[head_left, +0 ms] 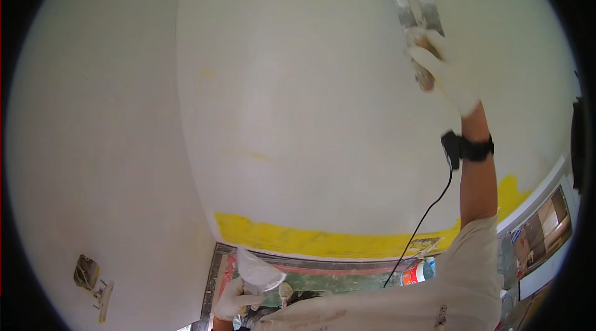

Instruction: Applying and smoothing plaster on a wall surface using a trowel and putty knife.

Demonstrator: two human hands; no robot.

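My right hand [444,70], in a white glove, reaches high and is closed round the wooden handle of a plastering trowel [406,3]. Its long metal blade lies against the pale wall [310,114], smeared with white. Low at the left, my left hand [232,301], also gloved, is closed by a flat, white-coated plate [257,271] and seems to grip it from below. The grip itself is partly hidden. A black band [475,148] with a small box and a thin cable circles my right wrist.
A yellow strip [323,243] runs along the wall's bottom edge. An open electrical box [86,271] with a hanging fitting [104,300] sits on the left wall. A red-and-white bucket [415,274] stands below. At the right is a white-framed opening [546,225].
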